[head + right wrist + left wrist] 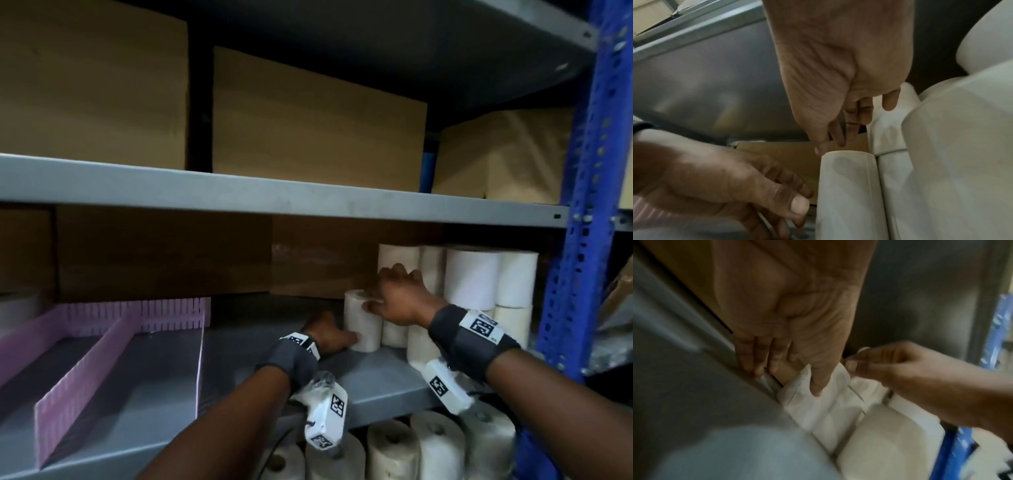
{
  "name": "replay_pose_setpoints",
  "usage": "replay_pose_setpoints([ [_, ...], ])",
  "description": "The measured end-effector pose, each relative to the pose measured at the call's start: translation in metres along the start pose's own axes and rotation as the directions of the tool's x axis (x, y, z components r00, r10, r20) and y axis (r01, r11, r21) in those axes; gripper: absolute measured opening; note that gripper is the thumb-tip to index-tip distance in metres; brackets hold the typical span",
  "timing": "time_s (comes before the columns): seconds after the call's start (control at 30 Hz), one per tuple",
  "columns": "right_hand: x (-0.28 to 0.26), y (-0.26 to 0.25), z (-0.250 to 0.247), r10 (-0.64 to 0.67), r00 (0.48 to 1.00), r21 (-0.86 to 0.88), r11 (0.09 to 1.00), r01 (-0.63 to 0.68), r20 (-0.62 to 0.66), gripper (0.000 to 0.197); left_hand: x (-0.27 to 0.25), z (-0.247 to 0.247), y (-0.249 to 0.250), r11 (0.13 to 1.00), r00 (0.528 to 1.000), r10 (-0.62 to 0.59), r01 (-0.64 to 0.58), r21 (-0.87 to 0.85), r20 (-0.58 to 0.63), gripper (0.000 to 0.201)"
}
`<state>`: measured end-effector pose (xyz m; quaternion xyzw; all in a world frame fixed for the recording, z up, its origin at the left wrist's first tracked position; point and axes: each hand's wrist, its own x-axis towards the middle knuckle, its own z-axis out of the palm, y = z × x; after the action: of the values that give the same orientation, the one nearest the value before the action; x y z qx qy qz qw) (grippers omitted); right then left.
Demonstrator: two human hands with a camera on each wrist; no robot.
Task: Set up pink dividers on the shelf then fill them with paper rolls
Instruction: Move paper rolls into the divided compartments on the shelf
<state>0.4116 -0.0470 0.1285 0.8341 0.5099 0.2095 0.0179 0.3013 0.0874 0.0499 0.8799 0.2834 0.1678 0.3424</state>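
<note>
Pink dividers [120, 325] stand on the grey shelf [239, 356] at the left, forming open lanes with nothing in them. A white wrapped paper roll [364, 325] stands upright at the left end of the roll stack. My right hand [387, 298] curls over its top, thumb on the top edge [820, 151]. My left hand [329, 334] is low beside the roll's base, thumb on the wrap and fingers straight along the shelf [786, 381]. The right wrist view shows the same roll [846, 194] between both hands.
More white rolls [479, 277] are stacked at the right, against a blue upright [575, 240]. Cardboard boxes [164, 253] line the back of the shelf. The upper shelf edge [274, 195] hangs close overhead. Further rolls [394, 452] sit on the level below.
</note>
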Motion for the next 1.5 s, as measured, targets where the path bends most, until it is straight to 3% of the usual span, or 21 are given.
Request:
replay_pose_setpoints([
  [0.17, 0.023, 0.005, 0.014, -0.022, 0.994, -0.062, 0.998, 0.029, 0.103, 0.053, 0.036, 0.009, 0.009, 0.973, 0.994, 0.042, -0.018, -0.229, 0.102, 0.058],
  [0.43, 0.022, 0.014, 0.014, -0.118, 0.990, 0.019, 0.993, 0.116, 0.082, 0.046, 0.042, 0.003, 0.014, 0.981, 0.978, 0.093, -0.059, -0.185, 0.184, 0.056],
  [0.57, 0.008, 0.025, 0.013, -0.154, 0.988, 0.149, 0.977, 0.151, 0.008, 0.042, 0.030, -0.004, 0.022, 0.997, 0.970, 0.061, -0.047, -0.063, 0.234, 0.061],
  [0.67, -0.003, 0.029, 0.008, -0.181, 0.983, 0.284, 0.941, 0.185, -0.038, 0.041, 0.013, -0.006, 0.028, 0.995, 0.972, 0.071, -0.052, -0.091, 0.222, 0.061],
  [0.83, -0.022, 0.025, -0.013, -0.267, 0.959, 0.367, 0.885, 0.285, -0.101, 0.043, -0.033, -0.012, 0.040, 0.981, 0.986, 0.126, -0.108, -0.163, 0.105, 0.057],
  [1.03, -0.071, 0.013, -0.046, -0.343, 0.920, 0.437, 0.809, 0.393, -0.192, 0.037, -0.117, -0.017, 0.041, 0.989, 0.974, 0.143, -0.149, -0.022, -0.174, 0.071],
  [1.27, -0.149, -0.030, -0.082, -0.493, 0.818, 0.530, 0.628, 0.570, -0.296, 0.046, -0.233, 0.006, 0.017, 0.968, 0.880, 0.134, -0.214, -0.128, -0.455, 0.082],
  [1.5, -0.203, -0.099, -0.091, -0.617, 0.728, 0.550, 0.511, 0.660, -0.301, 0.034, -0.335, 0.015, -0.021, 0.954, 0.764, 0.100, -0.254, -0.156, -0.638, 0.075],
])
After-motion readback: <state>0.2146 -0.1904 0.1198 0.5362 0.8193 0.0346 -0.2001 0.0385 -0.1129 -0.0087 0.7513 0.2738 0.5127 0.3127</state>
